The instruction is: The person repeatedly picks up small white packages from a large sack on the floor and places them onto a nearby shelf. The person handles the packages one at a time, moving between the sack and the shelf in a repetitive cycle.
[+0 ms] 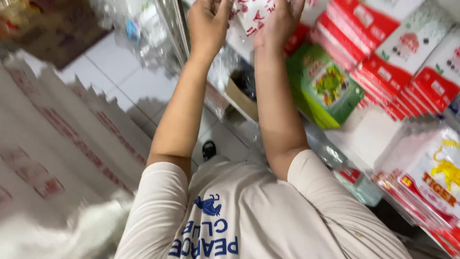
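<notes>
Both my arms reach forward to a shelf. My left hand (208,26) and my right hand (280,21) are raised side by side at the top of the view. Between them is a white packet with red print (251,17); each hand grips one side of it. The packet's top is cut off by the frame edge. Just right of my right hand lie stacked red-and-white packs (383,48) on the shelf.
A green pack (326,91) leans below the red-and-white ones. Packs with a yellow animal picture (441,177) lie at the right. A small cardboard box (239,98) sits under my arms. Overlapping white bags with red print (57,134) fill the left, above white floor tiles (120,76).
</notes>
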